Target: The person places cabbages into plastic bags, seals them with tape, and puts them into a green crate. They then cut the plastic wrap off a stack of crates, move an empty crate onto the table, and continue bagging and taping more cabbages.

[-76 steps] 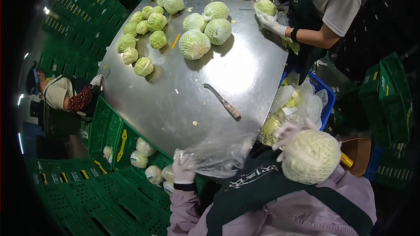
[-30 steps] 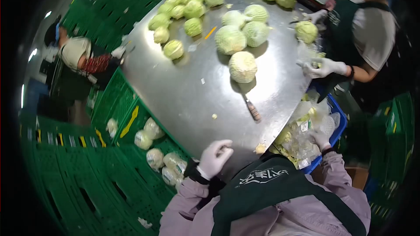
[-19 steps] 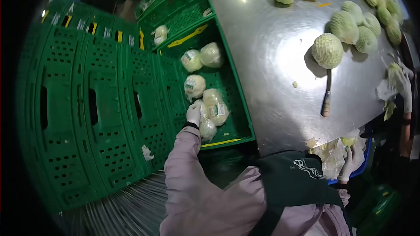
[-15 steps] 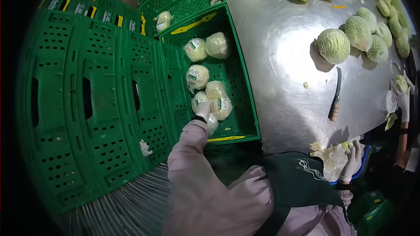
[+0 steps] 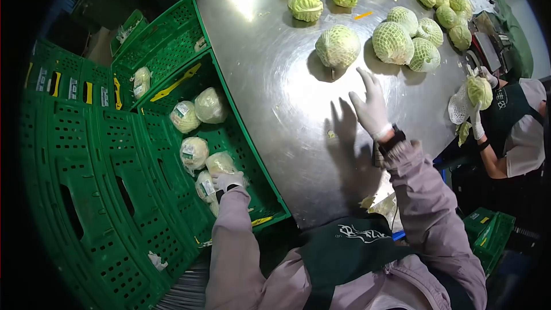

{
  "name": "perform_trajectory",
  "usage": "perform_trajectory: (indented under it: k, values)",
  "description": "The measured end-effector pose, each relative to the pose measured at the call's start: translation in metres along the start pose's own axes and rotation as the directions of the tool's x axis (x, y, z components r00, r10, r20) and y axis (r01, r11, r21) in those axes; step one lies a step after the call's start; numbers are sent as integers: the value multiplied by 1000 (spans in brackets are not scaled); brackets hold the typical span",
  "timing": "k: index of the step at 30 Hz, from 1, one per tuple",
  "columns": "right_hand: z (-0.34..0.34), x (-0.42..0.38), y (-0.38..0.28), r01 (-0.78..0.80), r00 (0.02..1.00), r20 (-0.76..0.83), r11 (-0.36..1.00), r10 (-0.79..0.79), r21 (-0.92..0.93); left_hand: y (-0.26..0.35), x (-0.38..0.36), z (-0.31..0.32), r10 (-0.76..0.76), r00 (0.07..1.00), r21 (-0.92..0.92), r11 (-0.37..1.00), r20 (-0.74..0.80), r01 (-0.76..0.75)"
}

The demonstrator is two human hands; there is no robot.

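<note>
My left hand [image 5: 228, 180], in a white glove, is down in the green crate [image 5: 270, 178]. Its fingers close over a plastic-wrapped cabbage, mostly hidden beneath them. Touching that one is another wrapped cabbage [image 5: 221, 163], with a labelled cabbage [image 5: 205, 186] just left. My right hand [image 5: 372, 106], also gloved, hovers above the steel table [image 5: 275, 132] with fingers spread and nothing held. Beyond its fingertips sits a cabbage in a net [image 5: 337, 47]. The dark handle of a knife [image 5: 376, 155] shows partly behind my right wrist.
Several netted cabbages [image 5: 393, 43] cluster further right, and bare cabbages [image 5: 305, 7] stand along the far side. A co-worker's gloved hands hold a cabbage [image 5: 479, 92] at the right edge. Stacked green crates [image 5: 86, 166] wall off my left.
My right hand has come up from beside the table's near edge to above the tabletop. My left hand has shifted onto the adjacent wrapped cabbage. The view has swung right.
</note>
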State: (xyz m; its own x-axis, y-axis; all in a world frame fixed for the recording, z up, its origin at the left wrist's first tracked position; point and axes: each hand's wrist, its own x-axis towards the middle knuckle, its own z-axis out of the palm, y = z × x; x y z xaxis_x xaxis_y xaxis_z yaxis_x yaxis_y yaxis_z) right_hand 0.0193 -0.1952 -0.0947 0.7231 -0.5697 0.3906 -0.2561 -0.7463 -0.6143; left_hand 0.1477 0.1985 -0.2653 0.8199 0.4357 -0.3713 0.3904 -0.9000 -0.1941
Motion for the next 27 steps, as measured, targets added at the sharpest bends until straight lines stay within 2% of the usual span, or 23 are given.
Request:
perform_trajectory:
  k: [1, 2, 3, 4, 5, 6, 8, 9, 11, 12, 14, 16, 18, 20, 21, 22, 24, 25, 26, 27]
  values:
    - [4, 19, -6, 69, 997, -41, 994, -73, -88, -8, 5, -3, 8, 999, -123, 992, 44, -3]
    - [11, 38, -14, 133, 987, -70, 978, -146, -162, -26, 31, 15, 237, 966, -302, 933, 102, -197]
    - [21, 52, -4, 127, 992, 3, 968, -130, -217, -36, 43, 20, 283, 912, -587, 808, 298, -59]
    - [27, 60, 12, 129, 991, 79, 955, -112, -268, -48, 50, 18, 377, 815, -782, 607, 439, 141]
    - [32, 64, 26, 92, 991, 108, 985, -77, -144, -60, 46, 15, 447, 736, -851, 388, 509, 353]
    - [33, 67, 39, 54, 989, 139, 998, -50, -25, -67, 37, 14, 544, 654, -825, 140, 526, 547]
    - [21, 43, 52, 39, 998, 48, 999, -41, 32, -76, 4, -25, 723, 573, -842, 22, 386, 539]
    - [14, 20, 59, 37, 997, 73, 998, -33, -54, -78, -15, -49, 710, 592, -846, 10, 382, 533]
    - [-7, -38, 64, 54, 989, 150, 964, -14, -262, -78, -52, -97, 812, 568, -943, -72, 134, 326]
    - [-21, -68, 62, 77, 980, 199, 922, 0, -380, -78, -63, -112, 809, 573, -944, -74, 132, 322]
    - [-45, -127, 47, -201, 962, 94, 900, 256, -387, -69, -83, -133, 890, 455, -993, -32, 22, 112]
    - [-64, -167, 45, -337, 919, 134, 916, 370, -217, -46, -110, -147, 921, 387, -994, -8, 35, 107]
    - [-82, -195, 41, -471, 845, 203, 868, 495, -157, -17, -147, -157, 982, 190, -1000, 23, 23, 0]
    - [-95, -224, 51, -634, 752, 283, 771, 596, 61, 11, -187, -158, 996, 74, -991, 66, 58, -119]
    - [-109, -227, 44, -822, 569, 355, 523, 742, 224, 25, -193, -136, 997, -9, -950, -79, -80, -303]
    - [-119, -228, 30, -909, 368, 459, 210, 809, 359, 38, -209, -140, 991, -90, -814, -135, -102, -565]
    - [-135, -232, 6, -871, 422, 411, 235, 808, 432, 54, -248, -149, 988, -124, -576, -47, 96, -816]
    - [-136, -239, 0, -802, 527, 359, 313, 770, 508, 58, -259, -138, 983, -153, -581, -65, 104, -811]
    - [-141, -243, -10, -798, 542, 336, 346, 770, 494, 60, -266, -124, 991, -122, -529, -79, 47, -845]
    - [-144, -248, -17, -772, 608, 306, 455, 733, 444, 60, -270, -114, 996, -91, -472, -88, -16, -878]
